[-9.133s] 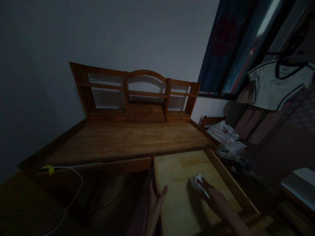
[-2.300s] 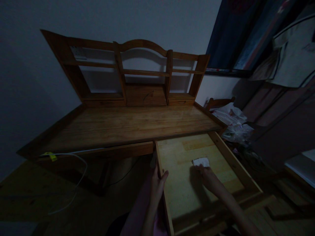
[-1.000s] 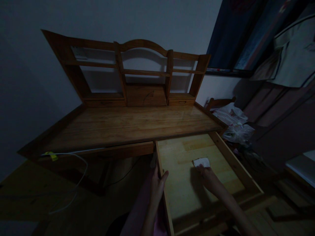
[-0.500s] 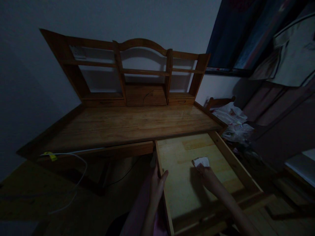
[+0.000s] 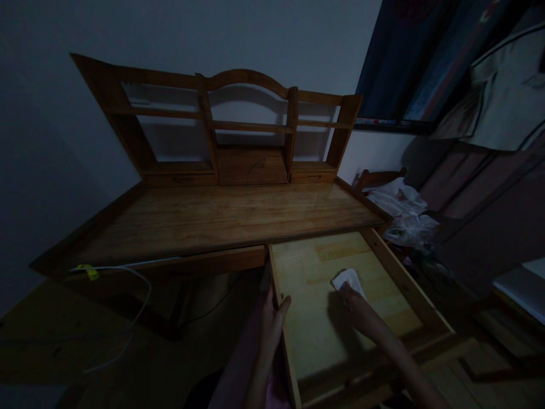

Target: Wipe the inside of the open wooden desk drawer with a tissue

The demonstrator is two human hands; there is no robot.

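A wooden drawer (image 5: 315, 335) is pulled out from the right part of the desk, its pale bottom showing. My left hand (image 5: 273, 321) grips the drawer's left side wall, thumb over the top edge and fingers on the outer face. Inside the drawer, my right hand (image 5: 357, 309) holds a folded white wipe (image 5: 348, 279) low over the bottom panel; whether it is cloth or paper I cannot tell. A shadow falls to the left of the right hand.
The wooden desktop (image 5: 238, 213) carries a hutch (image 5: 251, 165) with shelves against the wall. A white cable (image 5: 147, 295) with a yellow tag (image 5: 89, 271) hangs at the left. Plastic bags (image 5: 398, 199) lie on a chair at the right, below hanging clothes (image 5: 506, 102).
My right hand has shifted slightly within the drawer, and the white wipe has turned and shows more of its surface. My left hand stays on the drawer's side.
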